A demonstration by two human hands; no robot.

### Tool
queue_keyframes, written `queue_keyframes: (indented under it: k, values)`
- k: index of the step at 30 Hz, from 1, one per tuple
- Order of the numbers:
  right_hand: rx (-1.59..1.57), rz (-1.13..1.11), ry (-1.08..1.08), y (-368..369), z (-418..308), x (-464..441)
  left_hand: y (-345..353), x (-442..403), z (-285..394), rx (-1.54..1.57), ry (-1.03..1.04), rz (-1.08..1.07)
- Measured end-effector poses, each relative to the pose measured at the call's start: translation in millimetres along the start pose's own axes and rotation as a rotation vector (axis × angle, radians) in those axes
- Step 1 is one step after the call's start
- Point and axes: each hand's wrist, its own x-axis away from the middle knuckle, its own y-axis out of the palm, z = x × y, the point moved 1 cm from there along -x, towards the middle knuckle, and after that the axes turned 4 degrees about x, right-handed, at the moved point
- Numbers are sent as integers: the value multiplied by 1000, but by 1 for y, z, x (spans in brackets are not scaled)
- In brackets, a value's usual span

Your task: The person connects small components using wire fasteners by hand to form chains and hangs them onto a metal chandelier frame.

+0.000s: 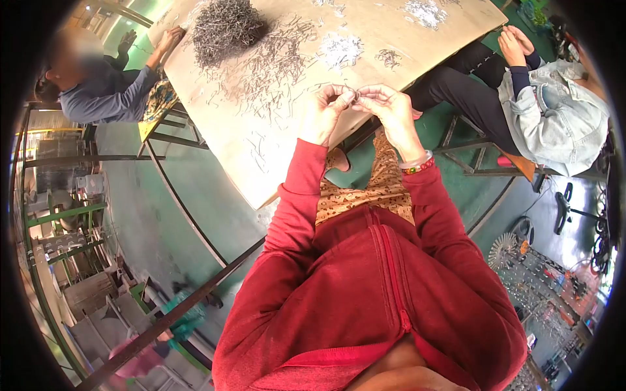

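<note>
My left hand (pixel 327 111) and my right hand (pixel 392 117) meet over the near edge of the table, fingertips pinched together. Between them is a small dark metal piece (pixel 355 97), mostly covered by the fingers, so its exact shape is hidden. Just beyond my hands lies a pile of shiny pale metal pieces (pixel 340 51). To its right sits a little heap of darker pieces (pixel 389 58). Thin grey metal pieces (pixel 280 62) are scattered left of my hands, spreading from a tall mound of the same pieces (pixel 228 29).
The tan tabletop (pixel 228 140) has another shiny pile (pixel 425 13) toward its far side. A person in a blue-grey top (pixel 107 91) sits at the left edge, and another in a light denim jacket (pixel 554 117) sits at the right. Metal frame bars (pixel 176 306) run at lower left.
</note>
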Motion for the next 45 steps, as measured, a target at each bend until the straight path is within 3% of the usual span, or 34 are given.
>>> queue_keyframes:
  k: [8, 11, 13, 14, 16, 19, 22, 28, 31, 32, 34, 35, 38, 39, 41, 45]
  values:
    - [-20, 59, -97, 13, -2, 10, 12, 9, 5, 41, 93, 107]
    - [124, 75, -193, 22, -7, 13, 16, 12, 2, 2, 162, 171]
    - [137, 66, -153, 26, -9, 17, 18, 19, 2, -1, 224, 196]
    - [144, 61, -134, 29, -10, 19, 21, 22, 0, 147, 206, 221]
    - [139, 76, -133, 20, -8, 15, 19, 29, 2, 84, 225, 256]
    - [496, 147, -152, -5, 0, -19, 17, 34, 0, 176, 231, 239]
    - [780, 57, -359, -2, 25, -74, 18, 41, 3, 74, 178, 260]
    - [1217, 13, -338, 13, 72, -123, 13, 50, 2, -3, 162, 293]
    - [1000, 68, -528, 7, 102, -117, 5, 53, -3, -81, 118, 285]
    - [1068, 85, -718, 5, 104, -115, 3, 51, -9, -97, 168, 304]
    - [1118, 103, -711, -4, 110, -115, 2, 48, -10, -96, 206, 299]
    - [1051, 70, -625, -8, 96, -106, 3, 46, -7, -65, 212, 282]
    - [939, 55, -101, -12, 65, -95, 6, 40, 0, -240, 178, 261]
    - [661, 102, -163, -13, 47, -78, 7, 36, 3, -446, 334, 236]
    - [344, -2, -19, -14, 8, -44, 15, 37, 21, -526, 282, 160]
    - [199, 21, -21, -8, -19, -1, 28, 41, 29, -583, 209, 79]
